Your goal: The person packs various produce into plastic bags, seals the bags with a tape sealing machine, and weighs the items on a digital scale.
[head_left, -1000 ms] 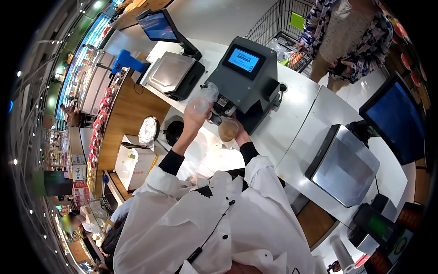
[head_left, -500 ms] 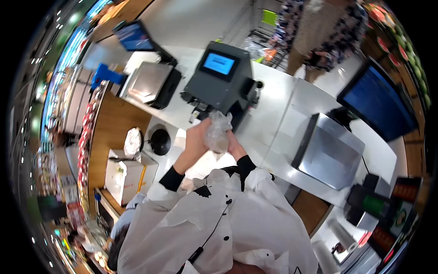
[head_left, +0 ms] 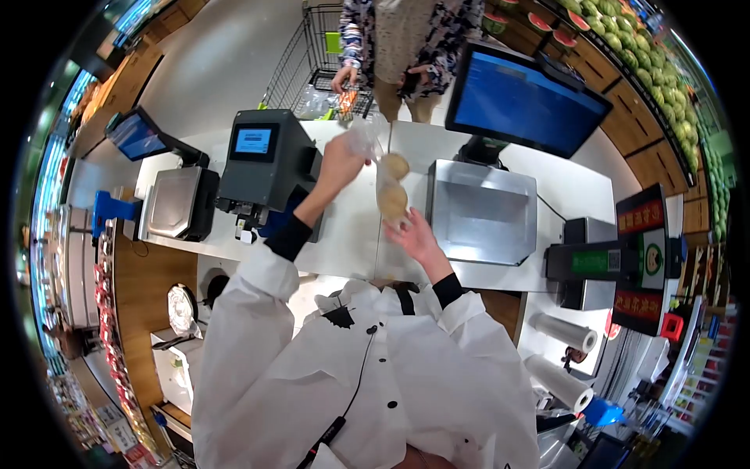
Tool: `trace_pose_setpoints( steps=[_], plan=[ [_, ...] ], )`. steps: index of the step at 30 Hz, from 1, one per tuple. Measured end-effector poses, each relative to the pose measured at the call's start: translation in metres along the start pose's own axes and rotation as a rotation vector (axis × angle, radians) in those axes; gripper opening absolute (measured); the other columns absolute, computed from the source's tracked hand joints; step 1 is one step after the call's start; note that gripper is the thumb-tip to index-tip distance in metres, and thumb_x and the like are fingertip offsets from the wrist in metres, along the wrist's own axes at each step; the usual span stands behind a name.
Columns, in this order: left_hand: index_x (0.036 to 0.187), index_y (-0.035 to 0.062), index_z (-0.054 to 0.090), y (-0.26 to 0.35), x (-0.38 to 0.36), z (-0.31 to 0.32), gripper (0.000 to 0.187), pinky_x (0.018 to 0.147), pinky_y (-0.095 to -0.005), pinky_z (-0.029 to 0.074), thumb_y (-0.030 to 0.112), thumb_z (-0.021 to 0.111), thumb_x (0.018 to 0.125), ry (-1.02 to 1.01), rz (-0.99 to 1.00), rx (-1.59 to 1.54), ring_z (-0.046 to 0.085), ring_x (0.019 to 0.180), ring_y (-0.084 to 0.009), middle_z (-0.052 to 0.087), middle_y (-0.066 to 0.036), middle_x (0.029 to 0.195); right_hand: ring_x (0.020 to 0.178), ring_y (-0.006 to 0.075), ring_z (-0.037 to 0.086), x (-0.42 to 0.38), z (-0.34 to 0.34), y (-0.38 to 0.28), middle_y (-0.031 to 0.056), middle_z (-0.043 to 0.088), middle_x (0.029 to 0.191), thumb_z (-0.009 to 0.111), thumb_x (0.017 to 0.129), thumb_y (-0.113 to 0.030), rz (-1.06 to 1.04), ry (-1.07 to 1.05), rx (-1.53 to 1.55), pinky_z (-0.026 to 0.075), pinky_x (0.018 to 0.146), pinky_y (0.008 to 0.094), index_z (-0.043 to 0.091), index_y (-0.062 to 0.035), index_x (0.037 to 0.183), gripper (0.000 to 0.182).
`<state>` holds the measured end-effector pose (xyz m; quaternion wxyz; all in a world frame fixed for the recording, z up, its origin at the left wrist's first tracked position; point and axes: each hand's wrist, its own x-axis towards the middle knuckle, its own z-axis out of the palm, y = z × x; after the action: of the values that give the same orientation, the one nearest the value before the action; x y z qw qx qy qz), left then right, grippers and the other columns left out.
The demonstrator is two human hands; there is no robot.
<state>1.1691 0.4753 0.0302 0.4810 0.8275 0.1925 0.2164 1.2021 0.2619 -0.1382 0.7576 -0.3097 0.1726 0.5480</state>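
Observation:
A clear plastic bag (head_left: 383, 176) with round pale-brown items inside hangs over the white counter (head_left: 351, 227). My left hand (head_left: 341, 162) is closed on the bag's gathered top. Under the lower round item, my right hand (head_left: 416, 238) touches the bag's bottom end with its fingers. To the right of the bag lies a steel scale plate (head_left: 483, 211), below a large blue screen (head_left: 523, 98). A dark grey machine with a small lit display (head_left: 254, 141) stands left of my left hand.
Across the counter stands a person (head_left: 406, 47), one hand holding a small orange package (head_left: 348, 103), beside a wire cart (head_left: 301, 66). A second scale (head_left: 176, 203) sits at the left. Plastic rolls (head_left: 566, 332) and a payment stand (head_left: 594, 262) are at the right.
The view has turned right. Both hands have moved away from the grey machine with the bag, which now hangs stretched out near the right scale. The package is now visible in the other person's hand.

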Motion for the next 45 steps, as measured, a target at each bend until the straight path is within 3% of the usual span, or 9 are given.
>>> trace_pose_setpoints(
  steps=[6,8,13,25,29,30,33,38,45],
  plan=[
    [0.096,0.0049,0.063,-0.006,0.095,0.021,0.033,0.078,-0.0404,0.048,0.007,0.064,0.063,0.050,0.052,0.330,0.062,0.088,-0.0349,0.066,-0.017,0.088,0.117,0.0294,0.050,-0.068,-0.010,-0.040,0.0196,0.049,0.128,0.046,0.095,-0.029,-0.227,-0.031,-0.013,0.042,0.098,0.0390,0.041,-0.0024,0.125,0.041],
    [0.098,0.0032,0.063,-0.040,0.142,0.028,0.035,0.081,-0.0414,0.047,0.009,0.065,0.063,0.275,0.411,0.374,0.062,0.089,-0.0384,0.066,-0.015,0.088,0.117,0.0290,0.051,-0.084,-0.023,-0.044,0.0195,0.049,0.128,0.046,0.095,-0.028,-0.280,-0.020,-0.017,0.042,0.097,0.0378,0.042,-0.0019,0.124,0.039],
    [0.092,-0.0002,0.063,0.039,0.159,0.006,0.020,0.056,-0.0345,0.054,0.003,0.058,0.073,-0.034,-0.248,0.303,0.068,0.067,-0.0269,0.067,-0.015,0.079,0.108,0.0262,0.056,-0.116,-0.065,-0.042,0.0177,0.053,0.124,0.045,0.095,-0.027,-0.404,0.130,-0.081,0.045,0.090,0.0366,0.043,0.0010,0.126,0.042],
    [0.102,-0.0042,0.049,-0.010,0.186,-0.023,0.019,0.055,-0.0305,0.050,0.005,0.047,0.085,0.555,-0.049,0.275,0.066,0.064,-0.0198,0.064,-0.013,0.079,0.081,0.0108,0.057,-0.146,-0.105,-0.049,0.0027,0.061,0.090,0.048,0.096,-0.025,-0.462,0.185,-0.491,0.045,0.072,0.0254,0.057,-0.0052,0.109,0.025],
    [0.098,-0.0023,0.047,-0.075,0.115,0.017,0.029,0.071,-0.0378,0.046,0.024,0.055,0.090,0.534,0.094,0.094,0.057,0.077,-0.0294,0.057,-0.018,0.083,0.066,0.0061,0.047,-0.180,-0.091,-0.082,-0.0022,0.049,0.075,0.047,0.097,-0.022,-0.369,0.009,-1.104,0.040,0.059,0.0193,0.058,-0.0061,0.105,0.021],
    [0.092,0.0024,0.051,-0.061,0.069,0.047,0.028,0.064,-0.0277,0.041,0.030,0.054,0.092,0.530,-0.032,0.072,0.045,0.069,-0.0118,0.049,-0.003,0.075,0.062,0.0060,0.045,-0.202,-0.070,-0.095,-0.0027,0.046,0.071,0.047,0.097,-0.022,-0.327,-0.127,-1.155,0.038,0.057,0.0186,0.057,-0.0065,0.107,0.021],
    [0.094,0.0057,0.058,-0.085,-0.059,0.101,0.027,0.052,-0.0227,0.037,0.032,0.052,0.093,0.150,-0.332,-0.043,0.048,0.062,-0.0050,0.056,0.002,0.074,0.057,0.0073,0.048,-0.245,-0.027,-0.122,-0.0024,0.049,0.065,0.044,0.096,-0.018,-0.257,-0.501,-1.304,0.042,0.055,0.0223,0.055,-0.0083,0.112,0.021],
    [0.101,0.0029,0.057,-0.167,-0.263,0.128,0.026,0.054,-0.0280,0.045,0.025,0.053,0.087,0.220,-0.968,-0.184,0.055,0.061,-0.0123,0.063,-0.007,0.078,0.060,0.0137,0.062,-0.259,0.001,-0.153,0.0050,0.060,0.071,0.042,0.097,-0.022,0.489,-0.800,-1.570,0.047,0.057,0.0275,0.050,-0.0092,0.117,0.025],
    [0.076,-0.0049,0.058,-0.208,-0.485,0.119,0.023,0.041,-0.0349,0.038,0.016,0.049,0.080,0.605,-1.445,-0.151,0.052,0.052,-0.0214,0.058,-0.013,0.067,0.054,0.0117,0.059,-0.243,0.027,-0.144,0.0073,0.061,0.073,0.031,0.096,-0.010,0.913,-0.689,-0.862,0.040,0.046,0.0212,0.046,-0.0019,0.115,0.025]
  ],
)
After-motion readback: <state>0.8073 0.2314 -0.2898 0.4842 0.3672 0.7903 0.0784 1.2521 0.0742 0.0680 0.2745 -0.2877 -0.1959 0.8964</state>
